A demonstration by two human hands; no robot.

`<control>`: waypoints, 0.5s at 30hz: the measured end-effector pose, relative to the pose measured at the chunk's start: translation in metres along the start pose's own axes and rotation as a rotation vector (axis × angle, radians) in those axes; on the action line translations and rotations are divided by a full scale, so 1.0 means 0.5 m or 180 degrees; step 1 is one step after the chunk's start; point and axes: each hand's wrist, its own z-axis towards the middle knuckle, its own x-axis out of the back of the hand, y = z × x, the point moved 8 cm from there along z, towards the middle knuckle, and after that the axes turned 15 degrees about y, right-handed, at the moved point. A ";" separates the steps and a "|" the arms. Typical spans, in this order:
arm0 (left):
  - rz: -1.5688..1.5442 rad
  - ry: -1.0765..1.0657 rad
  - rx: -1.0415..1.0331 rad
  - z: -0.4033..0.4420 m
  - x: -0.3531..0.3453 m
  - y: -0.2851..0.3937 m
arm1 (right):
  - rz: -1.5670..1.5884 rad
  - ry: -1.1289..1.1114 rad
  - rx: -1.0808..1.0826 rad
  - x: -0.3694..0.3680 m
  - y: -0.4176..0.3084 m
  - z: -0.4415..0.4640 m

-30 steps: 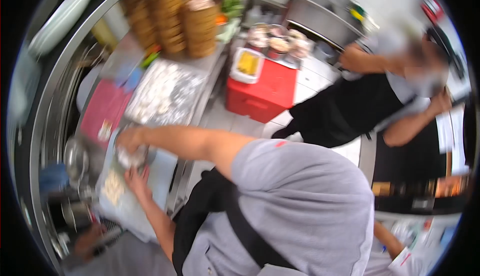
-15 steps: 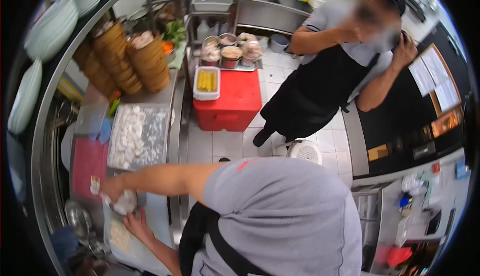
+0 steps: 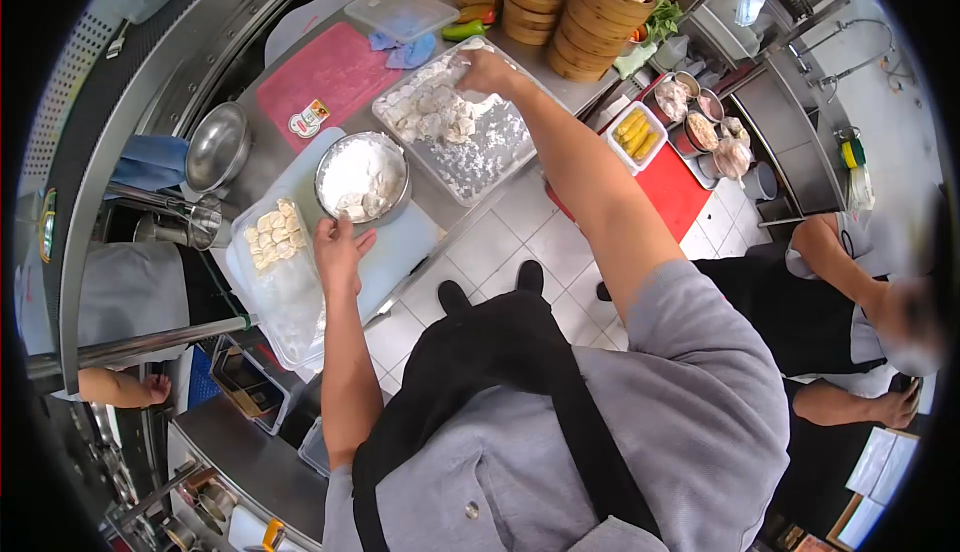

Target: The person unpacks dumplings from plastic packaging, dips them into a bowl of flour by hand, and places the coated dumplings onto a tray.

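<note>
My left hand (image 3: 341, 255) touches the near rim of a steel bowl (image 3: 399, 214) with its fingertips; its fingers are apart. White flour (image 3: 356, 168) fills the bowl, with a few coated lumps at its near side. My right hand (image 3: 486, 71) reaches to the far part of a shallow tray (image 3: 462, 200), among flour-coated pieces (image 3: 432, 112). Its fingers are bent together, and whatever they hold is hidden. Beside the bowl, pale uncoated pieces (image 3: 275, 235) lie in a clear plastic tray (image 3: 290, 322).
A pink cutting board (image 3: 325, 82) and an empty steel bowl (image 3: 218, 148) lie left. Bamboo steamers (image 3: 590, 27) stack behind the tray. A red cooler (image 3: 668, 184) carries a container of yellow food (image 3: 634, 137). One person (image 3: 790, 302) stands right, another (image 3: 130, 297) left.
My right hand has moved from above the flour bowl to the shallow tray. My left hand stays at the bowl's rim. The view has turned, and a person at the left now shows.
</note>
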 end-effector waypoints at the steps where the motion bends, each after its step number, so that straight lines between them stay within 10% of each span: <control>1: 0.0032 0.0039 0.0002 -0.005 0.000 0.001 | -0.0124 -0.0026 0.0184 -0.007 0.010 -0.004; 15: -0.0070 0.0140 0.0155 -0.005 0.008 -0.008 | -0.0850 0.0430 -0.0157 0.099 0.068 -0.048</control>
